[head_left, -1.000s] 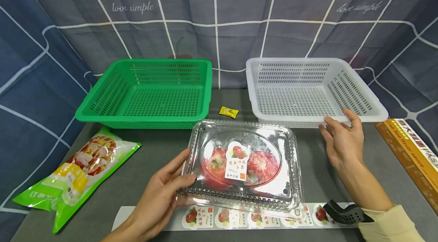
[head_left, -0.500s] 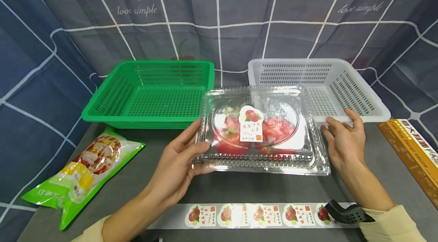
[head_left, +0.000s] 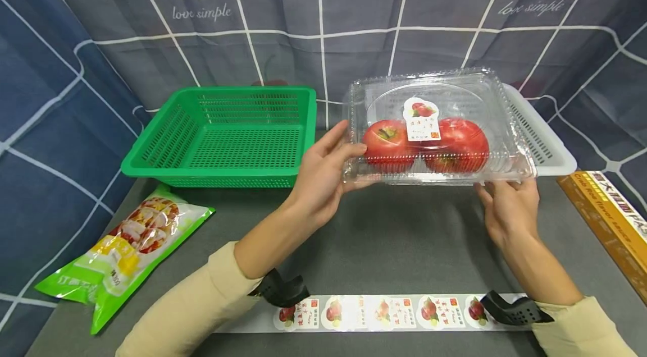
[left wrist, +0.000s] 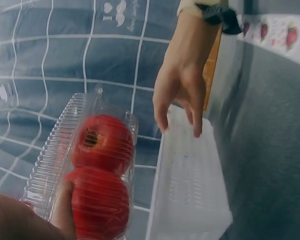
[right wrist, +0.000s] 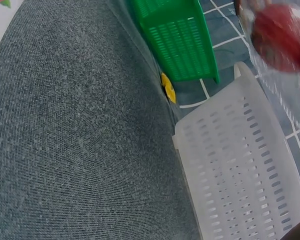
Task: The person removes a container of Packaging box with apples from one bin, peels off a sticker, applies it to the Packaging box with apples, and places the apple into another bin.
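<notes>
My left hand (head_left: 320, 177) grips the left end of a clear plastic clamshell box (head_left: 510, 132), thumb on top. Two red apples (head_left: 457, 146) sit inside, and an apple label (head_left: 422, 124) is stuck to the lid. The box is held in the air, tilted, in front of the white basket (head_left: 553, 143), hiding most of it in the head view. My right hand (head_left: 510, 214) is at the basket's front rim; the box covers its fingertips there. In the left wrist view the right hand (left wrist: 182, 85) has fairly straight, spread fingers at the basket's edge.
A green basket (head_left: 217, 178) stands at left, with a green snack bag (head_left: 136, 239) before it. A yellow wrapped candy (right wrist: 168, 88) lies between the baskets. A strip of apple labels (head_left: 374, 315) runs along the front. A brown carton (head_left: 606, 222) lies at right.
My left hand has carried the apple box up and to the right, from the middle of the table to the white basket. The right hand has stayed at the basket's rim.
</notes>
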Action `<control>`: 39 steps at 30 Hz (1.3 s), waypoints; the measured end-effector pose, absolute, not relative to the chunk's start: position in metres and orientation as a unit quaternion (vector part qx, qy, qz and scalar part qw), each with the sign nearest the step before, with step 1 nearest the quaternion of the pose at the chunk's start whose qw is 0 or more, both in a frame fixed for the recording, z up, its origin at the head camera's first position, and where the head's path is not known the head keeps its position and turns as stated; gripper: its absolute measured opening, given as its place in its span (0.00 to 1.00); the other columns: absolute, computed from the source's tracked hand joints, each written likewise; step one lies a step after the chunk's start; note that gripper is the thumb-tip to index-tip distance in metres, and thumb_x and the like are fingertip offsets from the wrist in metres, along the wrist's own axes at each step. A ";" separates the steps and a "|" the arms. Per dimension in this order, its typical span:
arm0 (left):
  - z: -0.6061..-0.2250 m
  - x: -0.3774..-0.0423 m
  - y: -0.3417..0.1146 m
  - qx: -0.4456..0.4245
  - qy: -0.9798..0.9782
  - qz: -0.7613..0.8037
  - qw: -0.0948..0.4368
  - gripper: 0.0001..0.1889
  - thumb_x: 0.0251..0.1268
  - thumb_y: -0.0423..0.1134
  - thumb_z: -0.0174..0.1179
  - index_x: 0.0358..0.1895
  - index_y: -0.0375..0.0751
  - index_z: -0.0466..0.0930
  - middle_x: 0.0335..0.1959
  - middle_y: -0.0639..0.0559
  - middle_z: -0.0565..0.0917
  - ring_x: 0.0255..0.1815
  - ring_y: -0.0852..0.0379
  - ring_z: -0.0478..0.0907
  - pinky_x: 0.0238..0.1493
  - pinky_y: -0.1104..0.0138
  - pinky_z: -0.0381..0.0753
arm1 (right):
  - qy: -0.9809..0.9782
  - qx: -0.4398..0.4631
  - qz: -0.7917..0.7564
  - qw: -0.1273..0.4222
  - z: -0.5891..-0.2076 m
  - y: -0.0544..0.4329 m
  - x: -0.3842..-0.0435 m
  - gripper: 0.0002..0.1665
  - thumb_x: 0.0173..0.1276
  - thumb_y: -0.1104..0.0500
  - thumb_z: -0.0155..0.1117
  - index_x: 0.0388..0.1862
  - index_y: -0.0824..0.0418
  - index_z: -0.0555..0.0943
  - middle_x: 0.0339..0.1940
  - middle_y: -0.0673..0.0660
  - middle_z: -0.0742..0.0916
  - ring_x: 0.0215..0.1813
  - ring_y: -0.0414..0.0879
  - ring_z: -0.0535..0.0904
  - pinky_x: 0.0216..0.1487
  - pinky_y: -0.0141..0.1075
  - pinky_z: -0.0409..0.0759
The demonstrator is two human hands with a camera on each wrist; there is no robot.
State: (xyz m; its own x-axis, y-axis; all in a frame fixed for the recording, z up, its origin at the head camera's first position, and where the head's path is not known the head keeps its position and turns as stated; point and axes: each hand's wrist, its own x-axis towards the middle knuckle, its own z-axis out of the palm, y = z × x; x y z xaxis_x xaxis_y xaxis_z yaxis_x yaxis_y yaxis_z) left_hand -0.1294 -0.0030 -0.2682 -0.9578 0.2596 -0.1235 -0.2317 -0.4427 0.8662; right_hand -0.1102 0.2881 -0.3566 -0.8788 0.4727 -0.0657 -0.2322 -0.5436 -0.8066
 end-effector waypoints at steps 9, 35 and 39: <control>-0.271 -0.169 0.056 -0.042 0.512 0.850 0.118 0.32 0.61 0.27 0.62 0.71 0.45 0.69 0.65 0.48 0.70 0.68 0.49 0.66 0.39 0.50 0.84 | -0.485 -0.209 0.826 0.198 -0.353 0.286 -0.111 0.37 0.68 0.73 0.62 0.69 0.49 0.61 0.58 0.55 0.64 0.58 0.47 0.73 0.52 0.35 0.79; -0.298 -0.214 0.161 -0.149 0.519 0.833 0.119 0.30 0.59 0.20 0.60 0.67 0.39 0.72 0.55 0.38 0.76 0.49 0.32 0.80 0.39 0.43 0.82 | -0.486 -0.242 0.814 0.208 -0.352 0.289 -0.113 0.40 0.65 0.73 0.65 0.70 0.50 0.61 0.54 0.57 0.66 0.48 0.44 0.75 0.37 0.31 0.82; -0.301 -0.212 0.164 -0.122 0.565 0.806 0.126 0.29 0.64 0.23 0.59 0.69 0.39 0.69 0.55 0.37 0.77 0.51 0.33 0.79 0.38 0.46 0.83 | -0.500 -0.244 0.806 0.202 -0.354 0.288 -0.113 0.40 0.65 0.72 0.66 0.70 0.49 0.60 0.54 0.56 0.66 0.52 0.45 0.75 0.37 0.30 0.82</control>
State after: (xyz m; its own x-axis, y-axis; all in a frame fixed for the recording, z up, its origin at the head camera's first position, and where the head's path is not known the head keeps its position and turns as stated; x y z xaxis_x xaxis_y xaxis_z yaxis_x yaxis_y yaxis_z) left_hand -0.2122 0.1636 -0.3007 -0.9385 0.0659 -0.3390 -0.3412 -0.3289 0.8806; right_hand -0.1126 0.2875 -0.3536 -0.7989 0.5703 -0.1910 -0.0821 -0.4180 -0.9047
